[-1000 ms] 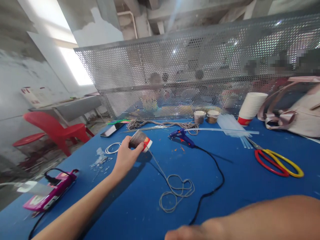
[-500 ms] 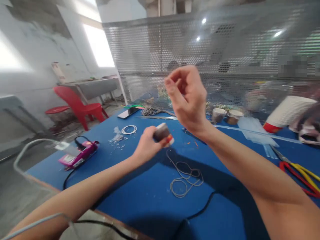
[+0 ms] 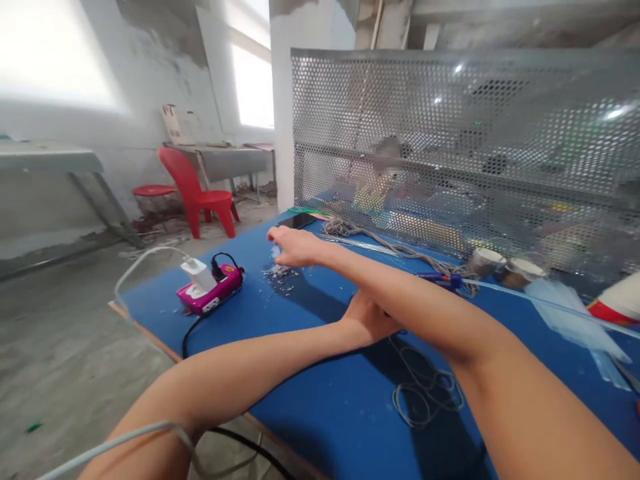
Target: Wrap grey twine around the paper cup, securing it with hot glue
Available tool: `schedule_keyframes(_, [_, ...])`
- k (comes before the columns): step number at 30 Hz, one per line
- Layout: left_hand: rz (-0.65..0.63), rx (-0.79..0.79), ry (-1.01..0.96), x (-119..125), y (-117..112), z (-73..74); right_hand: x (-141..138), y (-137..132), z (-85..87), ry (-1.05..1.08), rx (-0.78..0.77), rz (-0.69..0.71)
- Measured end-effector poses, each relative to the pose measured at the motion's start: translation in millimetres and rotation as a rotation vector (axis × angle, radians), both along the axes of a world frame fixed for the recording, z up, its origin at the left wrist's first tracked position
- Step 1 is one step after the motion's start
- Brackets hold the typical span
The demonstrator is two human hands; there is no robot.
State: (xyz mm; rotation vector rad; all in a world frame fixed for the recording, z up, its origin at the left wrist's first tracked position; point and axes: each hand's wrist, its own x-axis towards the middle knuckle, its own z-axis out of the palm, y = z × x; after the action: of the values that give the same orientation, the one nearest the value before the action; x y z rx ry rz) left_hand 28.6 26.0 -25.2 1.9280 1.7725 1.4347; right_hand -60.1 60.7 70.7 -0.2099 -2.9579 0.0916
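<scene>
My right hand (image 3: 303, 247) reaches across to the left with thumb and fingers apart, above small whitish scraps (image 3: 283, 272) on the blue table. Nothing clearly shows in its grasp. Under my right forearm is my left hand (image 3: 367, 319), its fingers mostly hidden. It was curled round a grey block with a white end half a second ago; only a dark sliver shows beside the hand now. Loose thin grey cord (image 3: 420, 403) lies in loops on the table, one strand running up toward my left hand.
A magenta power strip (image 3: 215, 293) with a white charger (image 3: 197, 273) stands at left. Farther back are a dark phone (image 3: 301, 220), a grey cord bundle (image 3: 337, 227), a blue tool (image 3: 440, 280), cups (image 3: 486, 260) and clear plastic sheets (image 3: 570, 313). A perforated metal screen (image 3: 330, 100) rises behind.
My right hand has swung from a raised position down and left, over the scraps. My left hand has moved rightward in view, under my right forearm. The view has turned left.
</scene>
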Motion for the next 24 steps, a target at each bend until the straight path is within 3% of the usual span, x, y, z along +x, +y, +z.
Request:
schedule_keyframes(3, [-0.104, 0.049, 0.031, -3, 2, 1.5, 4, -2, 7.1, 0.017, -0.005, -0.02])
schedule_keyframes(6, [-0.074, 0.009, 0.002, -8, 2, 3.4, 32, -10, 20.0, 0.158, -0.054, -0.022])
schedule_keyframes(9, [-0.06, -0.007, -0.025, -13, -1, 7.6, 91, -19, 29.0, 0.232, -0.15, 0.206])
schedule_keyframes(12, [-0.036, -0.001, -0.045, -19, -4, 13.4, 169, -23, 21.0, 0.311, -0.196, 0.203])
schedule_keyframes(15, [0.001, 0.015, -0.057, -23, -3, 17.6, 244, -15, -6.0, 0.281, -0.226, 0.006])
schedule_keyframes(18, [0.072, -0.016, -0.018, -25, 1, 18.2, 302, 9, -36.7, 0.183, -0.206, -0.385])
schedule_keyframes(21, [0.12, -0.088, 0.042, -25, 3, 17.3, 331, 41, -57.3, 0.201, -0.204, -0.759])
schedule_keyframes(24, [0.143, -0.15, 0.089, -24, 2, 16.9, 331, 74, -68.9, 0.286, -0.309, -0.87])
